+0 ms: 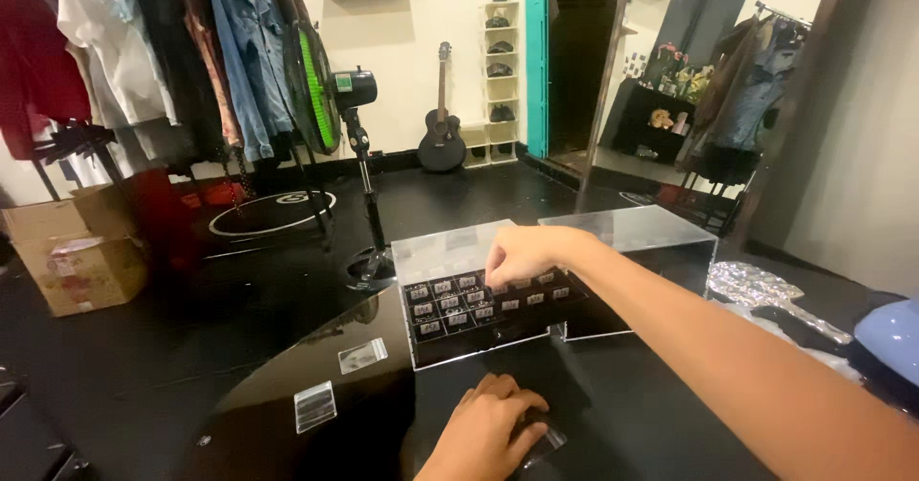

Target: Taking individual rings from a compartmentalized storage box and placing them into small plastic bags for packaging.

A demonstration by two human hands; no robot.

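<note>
The right hand [522, 251] reached into the clear acrylic case [479, 294] standing on the black counter [651, 414], its fingers bunched downward over the rows of small tagged items [459, 306]; whether the grip had closed on one could not be told. The left hand [488, 428] lay flat near the counter's front edge, grip loose, fingers pressing a small clear plastic bag [548, 436]. Two more small clear bags [337, 383] lay to the left, well apart from both hands.
</note>
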